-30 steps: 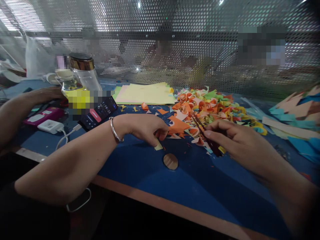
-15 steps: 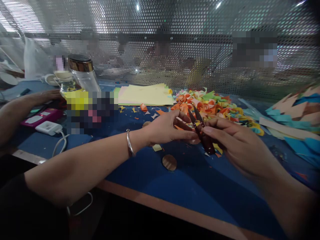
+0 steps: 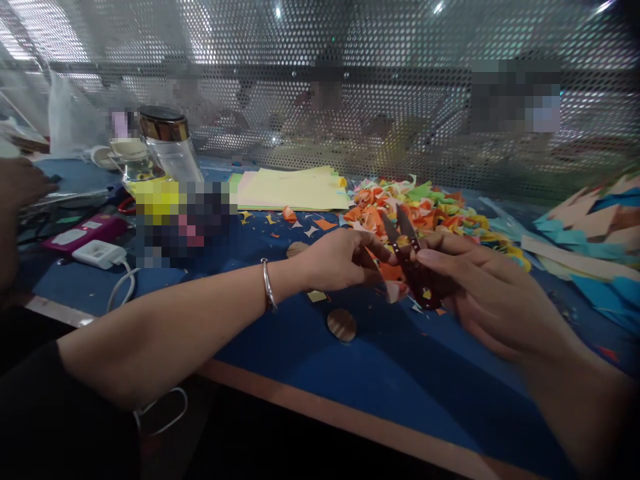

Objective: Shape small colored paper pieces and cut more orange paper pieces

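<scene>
My right hand [image 3: 475, 280] is closed around a small pair of scissors [image 3: 410, 263] with dark red handles. Their dark blades point up and away from me, slightly apart. Beside the blades, my left hand [image 3: 345, 257], with a silver bangle at the wrist, pinches an orange and pink paper piece [image 3: 393, 277]; its fingertips are partly hidden. Just behind both hands lies a heap of cut, curled paper pieces [image 3: 440, 207] in orange, yellow and green.
A stack of coloured paper sheets [image 3: 295, 190] lies at the back. Folded paper work [image 3: 600, 227] stands at right. Two round wooden discs, one nearer [image 3: 342, 325], lie on the blue table. Bottles [image 3: 175, 157], a magenta power strip [image 3: 85, 235] and another person's hand [image 3: 25, 183] are at left.
My left hand has curled in, and an orange and pink paper piece now shows below its fingers. The scissors have shifted slightly right. The other person's hand has moved left.
</scene>
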A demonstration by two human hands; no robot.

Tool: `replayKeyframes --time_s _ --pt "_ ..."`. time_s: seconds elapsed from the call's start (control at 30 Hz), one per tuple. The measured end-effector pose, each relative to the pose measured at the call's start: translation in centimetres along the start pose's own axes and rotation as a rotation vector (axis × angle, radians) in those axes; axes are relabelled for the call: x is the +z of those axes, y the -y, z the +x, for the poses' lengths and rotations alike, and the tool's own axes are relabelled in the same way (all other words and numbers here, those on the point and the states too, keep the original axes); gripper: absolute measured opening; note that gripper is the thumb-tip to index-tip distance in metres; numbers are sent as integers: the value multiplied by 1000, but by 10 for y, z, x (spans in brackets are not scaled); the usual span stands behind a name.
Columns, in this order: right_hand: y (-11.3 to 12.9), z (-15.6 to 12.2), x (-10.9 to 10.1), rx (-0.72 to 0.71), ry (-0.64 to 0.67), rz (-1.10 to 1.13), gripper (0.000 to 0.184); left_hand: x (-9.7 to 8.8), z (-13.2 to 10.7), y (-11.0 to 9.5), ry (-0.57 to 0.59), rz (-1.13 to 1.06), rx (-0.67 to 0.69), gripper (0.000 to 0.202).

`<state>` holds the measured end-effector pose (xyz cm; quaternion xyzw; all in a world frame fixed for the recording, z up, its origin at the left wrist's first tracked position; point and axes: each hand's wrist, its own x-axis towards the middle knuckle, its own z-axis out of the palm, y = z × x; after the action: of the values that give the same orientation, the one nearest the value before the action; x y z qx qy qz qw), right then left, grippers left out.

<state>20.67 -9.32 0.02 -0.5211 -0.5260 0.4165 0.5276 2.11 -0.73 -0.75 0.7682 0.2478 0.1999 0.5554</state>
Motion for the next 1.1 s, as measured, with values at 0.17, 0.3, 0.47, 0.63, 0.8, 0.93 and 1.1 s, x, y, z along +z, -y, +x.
replayKeyframes --time_s 0.17,0.3,0.47,0.63,0.8,0.93,1.1 --pt "12 0 -5 45 -187 169 22 -14 -6 -4 -65 296 51 23" --pt "14 0 -5 90 -135 179 28 -12 -8 -13 -58 85 158 48" --pt "9 -2 2 106 -4 132 36 7 -2 -8 110 -112 158 66" --pt "5 -1 4 138 -7 116 38 9 0 1 161 -99 100 43" --pt "11 -2 2 150 -63 229 33 -4 -4 2 56 426 108 26" --pt "19 0 -4 100 -195 274 21 -10 -3 3 64 504 104 28" --pt "24 4 -7 56 -298 326 6 -27 -6 -6 -1 495 167 33"
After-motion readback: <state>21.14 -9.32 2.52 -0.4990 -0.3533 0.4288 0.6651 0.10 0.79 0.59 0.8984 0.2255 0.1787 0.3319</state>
